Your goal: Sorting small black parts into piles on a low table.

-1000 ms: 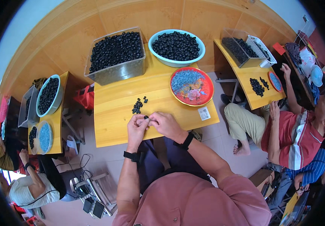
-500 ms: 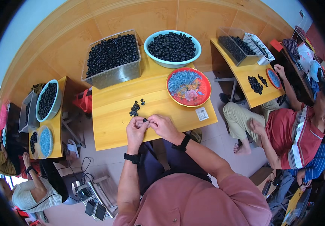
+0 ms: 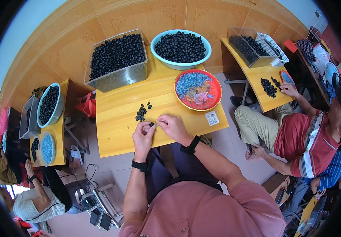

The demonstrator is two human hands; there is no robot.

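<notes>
My left hand [image 3: 142, 137] pinches a small black round piece [image 3: 151, 124], ring-like with a hole, between thumb and fingertips just above the front part of the yellow table [image 3: 115, 136]. Close on its right, my right hand [image 3: 173, 128] has its thumb and forefinger pressed together; whatever they hold is too small to name. A gap separates its fingertips from the black piece. Beyond my left hand lies a little heap of small black parts [image 3: 140, 113]. Farther right stands a red floral plate [image 3: 217, 94] with many small bluish-silver metal pieces [image 3: 188, 83].
At the back are a clear bin [image 3: 119, 77] and a light-blue basin [image 3: 178, 66], both full of black round pieces. A white label [image 3: 212, 118] is on the right table edge. Side tables hold similar containers; a person in red [image 3: 297, 144] sits at the right one.
My right hand has drawn slightly away from the black piece and risen a little, leaving that piece in my left fingers. The person at right has reached toward the black parts on their table.
</notes>
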